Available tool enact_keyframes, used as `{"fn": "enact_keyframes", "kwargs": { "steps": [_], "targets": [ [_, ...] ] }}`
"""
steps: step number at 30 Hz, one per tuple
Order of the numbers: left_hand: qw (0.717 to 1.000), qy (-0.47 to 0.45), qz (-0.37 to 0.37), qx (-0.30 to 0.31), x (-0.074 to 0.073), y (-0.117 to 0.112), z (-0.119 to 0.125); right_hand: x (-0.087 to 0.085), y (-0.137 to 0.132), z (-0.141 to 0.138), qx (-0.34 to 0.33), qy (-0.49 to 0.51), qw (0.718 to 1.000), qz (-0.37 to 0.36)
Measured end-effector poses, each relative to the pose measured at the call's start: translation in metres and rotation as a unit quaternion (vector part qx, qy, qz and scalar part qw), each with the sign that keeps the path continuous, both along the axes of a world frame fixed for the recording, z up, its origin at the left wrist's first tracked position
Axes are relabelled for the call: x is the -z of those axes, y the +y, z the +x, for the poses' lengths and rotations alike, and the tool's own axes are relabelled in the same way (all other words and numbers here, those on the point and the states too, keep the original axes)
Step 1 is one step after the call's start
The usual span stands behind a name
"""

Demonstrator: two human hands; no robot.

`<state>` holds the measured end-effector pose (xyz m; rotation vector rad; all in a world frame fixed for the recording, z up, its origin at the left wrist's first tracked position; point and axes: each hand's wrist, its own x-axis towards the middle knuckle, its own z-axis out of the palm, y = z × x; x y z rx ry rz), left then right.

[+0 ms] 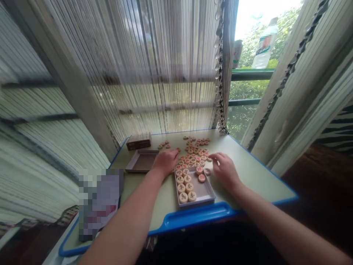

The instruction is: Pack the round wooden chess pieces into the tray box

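Note:
Many round wooden xiangqi pieces [193,160] with red or black characters lie spread over the table. A shallow box tray [206,189] stands near the front edge, with black-marked pieces in two columns on its left and a few red-marked ones at its upper right. My left hand [166,162] is beyond the tray's left corner, fingers curled at the left side of the spread; what they hold is hidden. To the right of the spread, my right hand [225,168] has its thumb and fingertips closed on a xiangqi piece [209,159].
An upturned-open box lid [143,162] lies left of the pieces, with a brown box [139,140] behind it. A purple-grey item [106,202], partly blurred, lies at the left edge. The table [256,184] has a raised blue rim. String curtains [165,66] hang behind; a bottle [264,46] and a can [237,53] stand outside.

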<state>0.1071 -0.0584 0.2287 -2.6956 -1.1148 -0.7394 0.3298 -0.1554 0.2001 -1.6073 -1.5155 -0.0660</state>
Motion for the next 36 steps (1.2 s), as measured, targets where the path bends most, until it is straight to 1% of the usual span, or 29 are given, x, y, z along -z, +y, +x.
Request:
{"fn": "enact_keyframes", "kwargs": {
  "steps": [2, 3, 4, 5, 7, 9, 12, 15, 18, 20, 22, 28, 32, 36],
  "targets": [
    [1.0, -0.005, -0.01, 0.002, 0.001, 0.001, 0.0, -0.006, 0.01, 0.005, 0.048, 0.096, 0.994, 0.023],
    [1.0, -0.004, -0.015, 0.002, 0.001, 0.001, 0.0, -0.011, 0.016, 0.008, 0.058, 0.13, 0.99, 0.017],
    [1.0, -0.004, -0.017, -0.002, 0.001, 0.001, 0.0, -0.016, 0.024, 0.011, 0.052, 0.144, 0.988, -0.003],
    [1.0, -0.004, -0.015, -0.005, 0.001, 0.002, 0.0, -0.021, 0.032, 0.013, 0.03, 0.135, 0.99, -0.029],
    [1.0, 0.0, -0.006, -0.004, 0.001, 0.001, 0.0, -0.029, 0.048, 0.016, -0.018, 0.084, 0.994, -0.068],
    [1.0, 0.007, 0.003, 0.005, 0.002, 0.001, 0.0, -0.03, 0.061, 0.018, -0.03, 0.042, 0.997, -0.054],
    [1.0, 0.014, 0.002, 0.01, 0.002, 0.001, -0.001, -0.023, 0.07, 0.021, -0.022, 0.004, 1.0, -0.012],
    [1.0, 0.025, -0.004, 0.001, 0.001, 0.003, -0.002, -0.017, 0.071, 0.028, -0.02, -0.006, 0.999, -0.028],
    [0.999, 0.053, -0.005, 0.001, 0.0, 0.006, -0.001, -0.019, 0.068, 0.035, -0.004, -0.02, 0.996, -0.084],
    [0.997, 0.076, -0.004, 0.002, -0.001, 0.007, -0.001, -0.022, 0.065, 0.035, -0.025, -0.043, 0.988, -0.147],
    [0.996, 0.091, -0.005, 0.005, -0.002, 0.006, 0.0, -0.024, 0.062, 0.032, -0.058, -0.061, 0.979, -0.187],
    [0.998, 0.067, 0.003, 0.01, -0.002, 0.005, -0.002, -0.024, 0.056, 0.022, -0.115, -0.092, 0.971, -0.186],
    [0.998, 0.06, 0.016, 0.006, -0.001, 0.006, -0.004, -0.026, 0.054, 0.023, -0.121, -0.1, 0.97, -0.183],
    [0.998, 0.063, 0.017, 0.004, -0.001, 0.006, -0.005, -0.03, 0.052, 0.026, -0.124, -0.107, 0.962, -0.216]
  ]
}}
